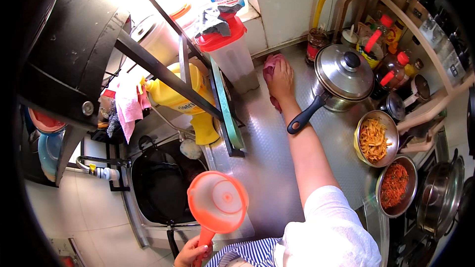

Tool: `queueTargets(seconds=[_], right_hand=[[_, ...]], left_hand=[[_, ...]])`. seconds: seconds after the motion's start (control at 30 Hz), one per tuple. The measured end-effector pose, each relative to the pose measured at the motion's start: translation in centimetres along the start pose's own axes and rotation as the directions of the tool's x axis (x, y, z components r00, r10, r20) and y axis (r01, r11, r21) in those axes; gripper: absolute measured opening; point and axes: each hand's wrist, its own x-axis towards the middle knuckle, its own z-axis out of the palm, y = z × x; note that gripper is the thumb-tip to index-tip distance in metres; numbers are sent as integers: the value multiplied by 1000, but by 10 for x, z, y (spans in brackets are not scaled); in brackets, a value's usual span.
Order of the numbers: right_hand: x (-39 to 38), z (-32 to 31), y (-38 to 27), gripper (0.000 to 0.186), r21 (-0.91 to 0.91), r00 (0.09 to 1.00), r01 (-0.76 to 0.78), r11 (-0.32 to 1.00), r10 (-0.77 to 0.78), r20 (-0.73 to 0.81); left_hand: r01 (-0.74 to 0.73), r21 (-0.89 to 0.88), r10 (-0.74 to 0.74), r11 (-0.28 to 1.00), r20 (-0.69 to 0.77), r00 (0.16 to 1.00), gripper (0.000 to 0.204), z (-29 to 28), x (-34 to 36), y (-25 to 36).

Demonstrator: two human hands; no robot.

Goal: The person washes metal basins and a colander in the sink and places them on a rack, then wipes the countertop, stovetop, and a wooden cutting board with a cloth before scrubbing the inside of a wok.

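Note:
My left hand (pixel 192 252) grips the handle of an orange plastic dipper (pixel 217 212) at the lower edge, beside the sink with a black pan (pixel 161 183). My right hand (pixel 281 79) is closed on a crumpled pink-purple cloth (pixel 270 64) on the steel counter (pixel 267 163), near the back wall. A lidded steel pot (pixel 341 84) stands just right of it, its black handle extending over my forearm as seen from above. Left of the hand is a tall clear container with a red lid (pixel 222 62).
A metal rack (pixel 148 64) with yellow jugs (pixel 180 99) and pink cloths is at left. Bowls of shredded yellow food (pixel 373 141) and red food (pixel 394 188) sit at right, beside bottles (pixel 393 71), a wooden shelf and a steel pot (pixel 438 198) on the stove.

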Motion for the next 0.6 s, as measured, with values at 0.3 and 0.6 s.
queueTargets(seconds=[0.3, 0.6], right_hand=[[-48, -59, 4, 49, 275, 949, 182, 944, -242, 202], [-103, -126, 8, 49, 440, 699, 446, 779, -611, 372]], left_hand=[[18, 20, -19, 1000, 13, 1000, 32, 26, 10, -2], [40, 37, -44, 998, 115, 992, 27, 29, 21, -7]])
